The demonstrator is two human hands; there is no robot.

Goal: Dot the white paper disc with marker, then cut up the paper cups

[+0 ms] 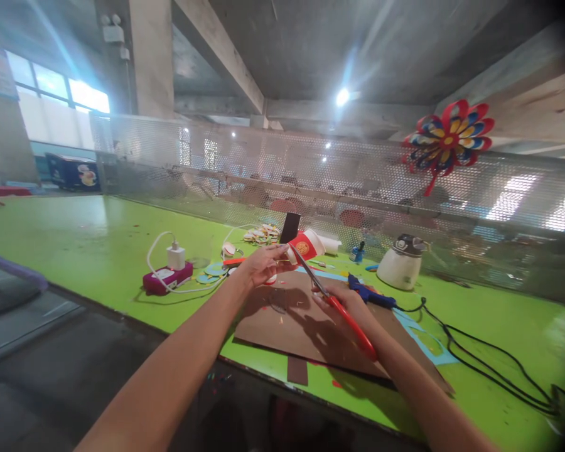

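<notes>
A red and white paper cup (306,246) lies tilted on its side in the air, held at its base end by the fingers of my left hand (266,265). My right hand (341,300) grips a pair of scissors (332,301) with red handles. The blades point up and to the left and meet the cup near its base end; whether they are cutting into it I cannot tell. Below both hands lies a brown board (287,320) on the green table (75,232). A blue glue gun (370,294) rests on the board's right side.
A purple power strip (167,280) with a white charger and cable sits left. Behind are a dark phone (290,227), a pile of paper discs (262,234), a small blue bottle (357,252) and a white jug (402,263). A black cord (494,370) runs right. A perforated screen (245,169) borders the table.
</notes>
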